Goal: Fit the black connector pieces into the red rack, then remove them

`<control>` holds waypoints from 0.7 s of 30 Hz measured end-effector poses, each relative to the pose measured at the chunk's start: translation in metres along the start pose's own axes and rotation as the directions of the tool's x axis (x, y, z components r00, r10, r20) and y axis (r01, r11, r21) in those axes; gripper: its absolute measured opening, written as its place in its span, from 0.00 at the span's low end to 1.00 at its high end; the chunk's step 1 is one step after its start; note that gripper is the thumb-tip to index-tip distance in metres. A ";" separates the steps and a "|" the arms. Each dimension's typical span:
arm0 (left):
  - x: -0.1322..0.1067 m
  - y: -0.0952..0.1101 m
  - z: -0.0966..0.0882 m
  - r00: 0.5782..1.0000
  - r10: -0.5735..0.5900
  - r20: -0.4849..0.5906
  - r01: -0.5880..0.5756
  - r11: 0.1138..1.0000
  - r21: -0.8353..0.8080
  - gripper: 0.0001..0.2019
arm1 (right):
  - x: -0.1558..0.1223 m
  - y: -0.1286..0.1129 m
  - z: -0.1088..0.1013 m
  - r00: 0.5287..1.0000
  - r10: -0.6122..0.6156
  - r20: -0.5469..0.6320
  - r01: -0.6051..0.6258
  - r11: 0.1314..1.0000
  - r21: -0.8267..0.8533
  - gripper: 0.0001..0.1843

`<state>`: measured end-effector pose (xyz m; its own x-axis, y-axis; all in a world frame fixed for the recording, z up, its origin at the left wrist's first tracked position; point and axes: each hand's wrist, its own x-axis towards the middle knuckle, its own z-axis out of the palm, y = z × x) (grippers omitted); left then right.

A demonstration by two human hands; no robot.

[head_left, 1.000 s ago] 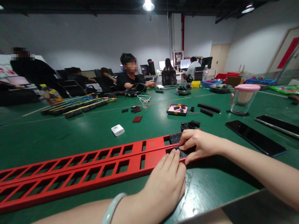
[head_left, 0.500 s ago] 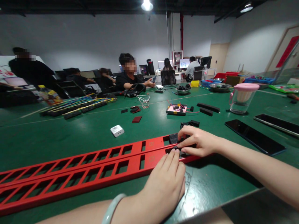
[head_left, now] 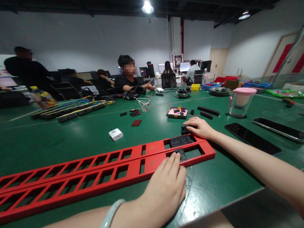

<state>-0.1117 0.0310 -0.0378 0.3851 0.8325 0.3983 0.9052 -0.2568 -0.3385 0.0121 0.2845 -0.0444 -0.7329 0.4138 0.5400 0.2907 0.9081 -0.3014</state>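
Two long red slotted frames lie side by side on the green table. My left hand rests with its fingers stretched out, their tips on a black rectangular module in the near frame's end opening. To the right of that module, the opening shows the table through it. Several black modules sit in a row in the far frame's opening. Just behind that frame, my right hand reaches over loose black modules; its fingers are apart, and their far side is partly hidden.
A white charger block and brown squares lie behind the frames. A small tray with wires stands farther back. Phones and a pink-lidded cup are at the right. A person sits across the table.
My right hand has moved from the frame openings back to the loose black modules, uncovering the row in the far frame. My left hand stays on the near frame's module. The view has shifted slightly.
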 end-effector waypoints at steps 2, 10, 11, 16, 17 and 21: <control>0.000 0.001 0.000 1.000 0.003 -0.008 -0.003 1.000 0.000 0.13 | 0.002 0.000 0.002 0.999 -0.008 0.037 0.007 1.000 0.012 0.18; 0.001 0.001 0.001 0.999 -0.007 -0.039 0.007 1.000 -0.003 0.12 | 0.008 -0.003 0.000 0.975 0.171 0.139 -0.154 0.980 -0.127 0.26; 0.001 0.001 0.001 0.999 -0.006 -0.038 0.006 1.000 -0.003 0.12 | 0.009 -0.004 0.000 0.970 0.191 0.149 -0.173 0.977 -0.126 0.27; 0.002 -0.001 0.000 0.999 0.006 -0.032 -0.006 1.000 0.004 0.12 | 0.014 -0.006 0.002 0.940 0.291 0.177 -0.272 0.954 -0.124 0.30; 0.002 -0.001 0.000 0.999 0.009 -0.031 -0.009 1.000 0.007 0.12 | 0.015 -0.006 0.002 0.938 0.297 0.178 -0.277 0.952 -0.128 0.30; 0.003 -0.002 -0.001 1.000 0.024 -0.018 -0.024 1.000 0.007 0.12 | 0.018 -0.008 0.002 0.945 0.274 0.181 -0.254 0.959 -0.125 0.27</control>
<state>-0.1122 0.0337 -0.0349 0.4098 0.8174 0.4049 0.8945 -0.2732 -0.3538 -0.0045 0.2846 -0.0345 -0.7242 0.6278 0.2852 0.5416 0.7739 -0.3282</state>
